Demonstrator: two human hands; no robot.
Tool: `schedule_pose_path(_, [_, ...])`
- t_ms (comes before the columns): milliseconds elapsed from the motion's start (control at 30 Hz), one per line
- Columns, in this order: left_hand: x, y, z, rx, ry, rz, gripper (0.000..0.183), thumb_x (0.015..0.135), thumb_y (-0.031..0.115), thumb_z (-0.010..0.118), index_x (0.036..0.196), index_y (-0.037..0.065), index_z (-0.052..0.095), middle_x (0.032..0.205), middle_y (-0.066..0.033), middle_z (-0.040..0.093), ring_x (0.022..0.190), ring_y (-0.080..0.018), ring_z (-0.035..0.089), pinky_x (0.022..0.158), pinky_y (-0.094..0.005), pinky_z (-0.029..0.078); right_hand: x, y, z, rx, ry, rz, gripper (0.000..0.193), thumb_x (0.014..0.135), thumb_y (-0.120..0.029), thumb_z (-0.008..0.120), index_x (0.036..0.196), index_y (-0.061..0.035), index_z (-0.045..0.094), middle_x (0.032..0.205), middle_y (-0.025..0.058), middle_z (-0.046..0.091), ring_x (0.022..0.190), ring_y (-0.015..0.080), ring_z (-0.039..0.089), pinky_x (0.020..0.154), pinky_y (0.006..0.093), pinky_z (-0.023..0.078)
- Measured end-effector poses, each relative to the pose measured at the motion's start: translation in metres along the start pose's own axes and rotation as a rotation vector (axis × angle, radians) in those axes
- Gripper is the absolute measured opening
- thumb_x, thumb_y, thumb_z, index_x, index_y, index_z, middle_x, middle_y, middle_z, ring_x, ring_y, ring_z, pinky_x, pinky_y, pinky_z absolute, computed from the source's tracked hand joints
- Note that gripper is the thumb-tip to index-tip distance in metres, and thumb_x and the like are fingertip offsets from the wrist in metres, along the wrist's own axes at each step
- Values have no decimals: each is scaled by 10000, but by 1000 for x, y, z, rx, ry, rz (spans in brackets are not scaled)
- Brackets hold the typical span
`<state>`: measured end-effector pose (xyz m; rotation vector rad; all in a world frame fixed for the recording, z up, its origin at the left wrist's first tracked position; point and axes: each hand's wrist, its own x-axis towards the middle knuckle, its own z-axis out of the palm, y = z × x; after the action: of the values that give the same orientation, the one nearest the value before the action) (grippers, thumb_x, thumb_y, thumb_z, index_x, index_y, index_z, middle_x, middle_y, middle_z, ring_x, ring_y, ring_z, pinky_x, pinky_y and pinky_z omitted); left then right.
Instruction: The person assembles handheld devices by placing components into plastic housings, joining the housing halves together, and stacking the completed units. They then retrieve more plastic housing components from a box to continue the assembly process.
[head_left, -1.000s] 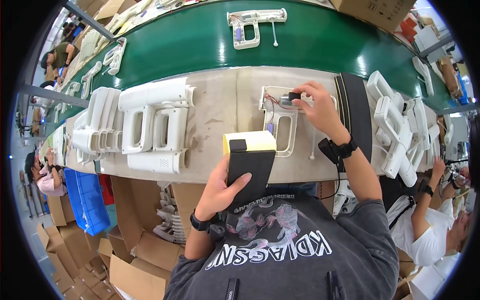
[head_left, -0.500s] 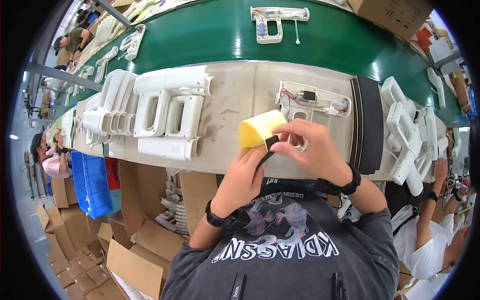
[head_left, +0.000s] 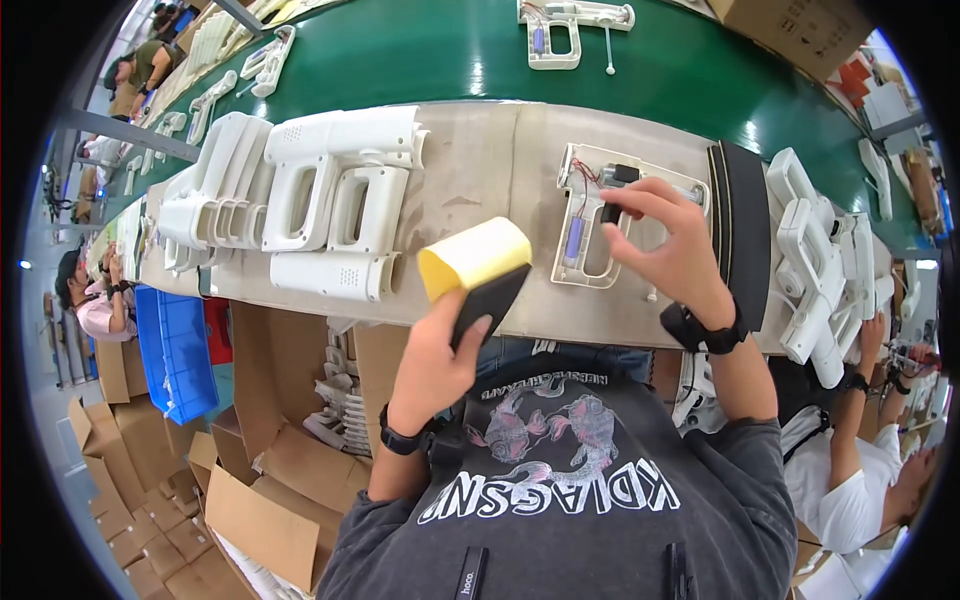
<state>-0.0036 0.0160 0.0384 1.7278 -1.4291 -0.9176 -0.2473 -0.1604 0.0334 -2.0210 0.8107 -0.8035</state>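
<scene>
My left hand point(head_left: 432, 360) is closed on a black foam strip point(head_left: 492, 303), whose yellow backing paper point(head_left: 478, 250) is peeled and curls above it. Pinched between my right thumb and index finger is a small black foam piece point(head_left: 610, 210); my right hand point(head_left: 680, 245) is over an open white gun-shaped housing half point(head_left: 600, 282) on the table. Inside that housing are red wires point(head_left: 584, 172), a dark motor point(head_left: 622, 174) and a purple cylindrical cell point(head_left: 574, 238). My fingers hide part of its middle, so I cannot tell whether the foam piece touches it.
White housing shells point(head_left: 300, 200) are stacked on the left of the table point(head_left: 470, 160). A pile of black strips point(head_left: 740, 240) and more white housings point(head_left: 812, 270) lie right. Beyond runs a green conveyor point(head_left: 420, 60). Cardboard boxes point(head_left: 270, 520) and a blue bin point(head_left: 178, 350) stand below left.
My hands have moved apart. The left went left with the strip and its yellow backing; the right moved up over the open housing with a small black foam piece.
</scene>
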Motion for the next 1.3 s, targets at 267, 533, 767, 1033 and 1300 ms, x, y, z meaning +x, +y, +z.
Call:
schedule_pose_path(267, [11,-13,7,-626,95,-83,467,963,23,627,1391,-49,454,1277,-114,614,1145,-168,591,988,-299,465,-11,30,30,-298,-13,-59,343,806,-93,780,1135,-40,696,1037,104,630,968,264,604,851,354,511])
schedule_pose_path(533, [26,-19,11,-868,62,-164,480,946,38,664,1381,-21,468,1261,-100,620,1139,-160,602,976,-301,488,-8,38,36,-322,-85,-95,353,794,-99,797,1119,-25,680,1060,103,634,1032,287,580,900,375,499])
schedule_pose_path(767, [45,-5,2,-869,92,-38,570,941,47,672,1433,-16,393,1272,-116,609,1146,-156,595,974,-302,492,-9,20,18,-228,31,-115,303,832,-76,767,1119,-19,687,1061,104,638,961,262,603,853,348,504])
schedule_pose_path(1033, [61,-8,-44,520,620,219,501,864,151,727,1306,25,528,1219,-163,563,1152,-363,514,997,-475,418,-23,-13,-4,-140,29,51,229,845,5,714,1072,12,690,968,77,638,775,159,568,724,274,473])
schedule_pose_path(1300, [105,-71,-137,1031,579,-200,892,776,370,806,1459,25,347,1393,-236,492,1322,-387,454,1078,-526,382,-23,-21,-1,-78,2,-20,241,834,22,713,1074,9,693,960,77,636,772,156,579,715,272,476])
